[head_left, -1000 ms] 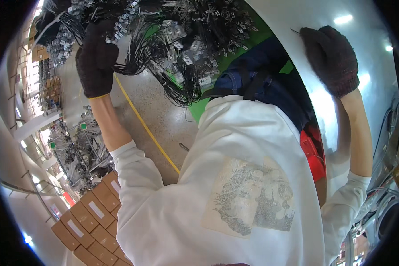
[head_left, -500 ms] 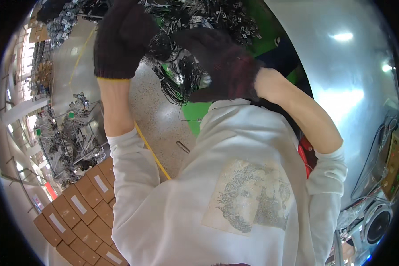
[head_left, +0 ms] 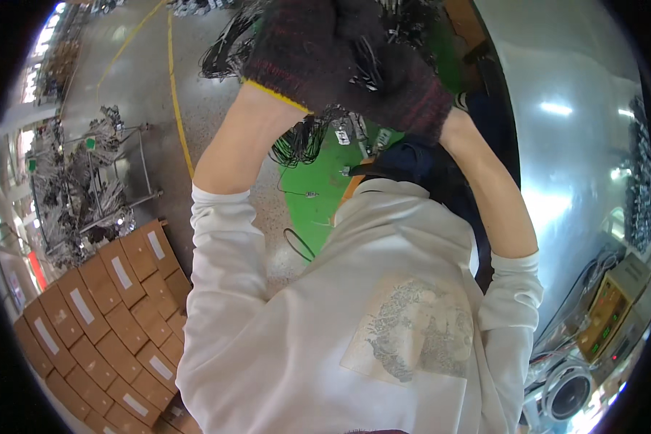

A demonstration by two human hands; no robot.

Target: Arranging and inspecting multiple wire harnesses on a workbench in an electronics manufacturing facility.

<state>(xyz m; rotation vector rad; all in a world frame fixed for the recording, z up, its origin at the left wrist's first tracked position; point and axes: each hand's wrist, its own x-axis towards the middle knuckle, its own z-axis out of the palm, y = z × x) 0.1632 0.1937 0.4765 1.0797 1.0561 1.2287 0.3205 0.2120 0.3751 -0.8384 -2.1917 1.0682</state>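
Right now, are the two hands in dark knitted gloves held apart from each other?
No, the left hand and the right hand in dark knitted gloves press together near the top edge.

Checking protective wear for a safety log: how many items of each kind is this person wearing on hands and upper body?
Dark knitted gloves: 2, one on the left hand, one on the right hand
White long-sleeved sweatshirt with grey print: 1
Total: 3

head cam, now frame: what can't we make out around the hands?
- Left hand and right hand: dark knit gloves pressed together; whether either holds anything is hidden.
- Fingertips: cut off by the top rim.
- Black cable bundles: ends hidden behind the gloves.
- Boxes: label print too small.
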